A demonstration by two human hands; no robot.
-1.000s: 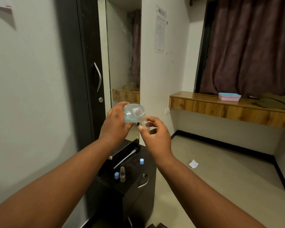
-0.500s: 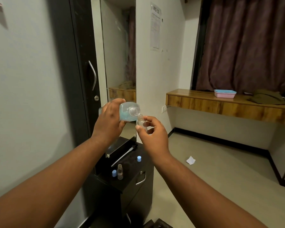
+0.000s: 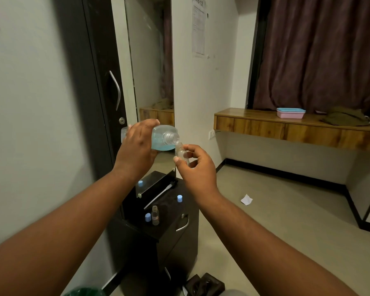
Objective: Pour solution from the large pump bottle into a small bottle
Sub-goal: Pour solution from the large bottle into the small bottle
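Left hand [image 3: 137, 146] grips tilted clear large bottle of blue liquid [image 3: 163, 137], neck over small clear bottle [image 3: 181, 152] pinched upright by right hand [image 3: 195, 167], to catch pour.

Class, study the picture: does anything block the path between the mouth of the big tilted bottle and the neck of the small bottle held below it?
Nothing visible does. The large bottle, tipped in the left hand, has its uncapped mouth right above the open neck of the small bottle held by the right hand.
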